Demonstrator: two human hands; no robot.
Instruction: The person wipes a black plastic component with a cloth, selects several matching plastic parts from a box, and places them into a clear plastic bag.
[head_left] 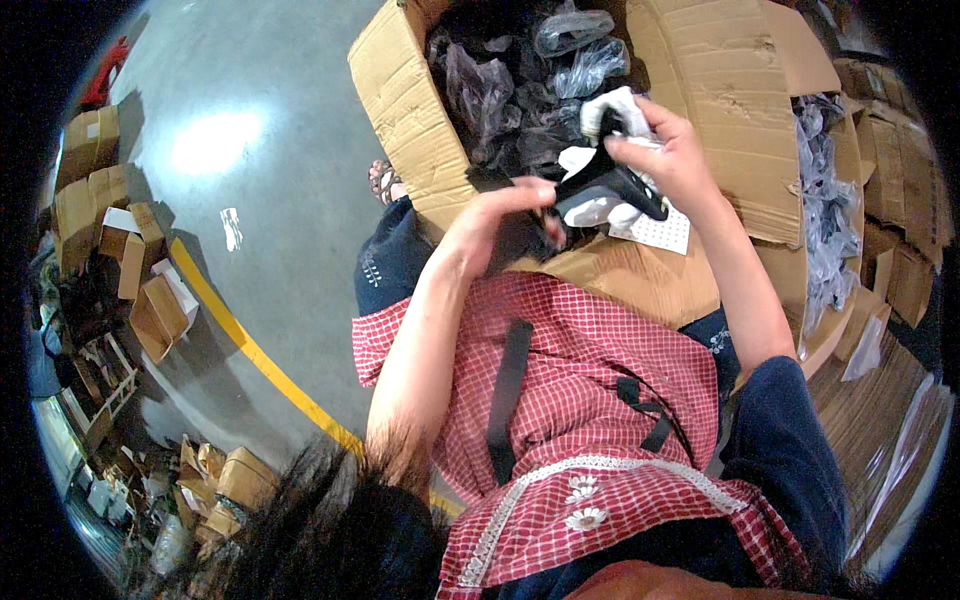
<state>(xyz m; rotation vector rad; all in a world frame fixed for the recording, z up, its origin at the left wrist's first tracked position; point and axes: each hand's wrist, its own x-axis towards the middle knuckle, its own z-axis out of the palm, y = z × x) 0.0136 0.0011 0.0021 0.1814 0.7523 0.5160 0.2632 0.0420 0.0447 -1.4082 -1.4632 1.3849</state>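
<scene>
Head view, left to right: left hand [497,215] with fingers curled, pinching the lower-left end of a black strap-like item [610,185]; long axis slanting up toward the right hand [668,150], closed on its white-wrapped upper end. Held above an open cardboard box [400,110] filled with clear plastic bags [570,45] of dark goods.

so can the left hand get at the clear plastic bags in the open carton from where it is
Probably yes. The left hand sits at the near edge of the cardboard carton, whose flaps are open, and the clear plastic bags lie uncovered on top. But it is pinching the black item that the right hand also holds.
</scene>
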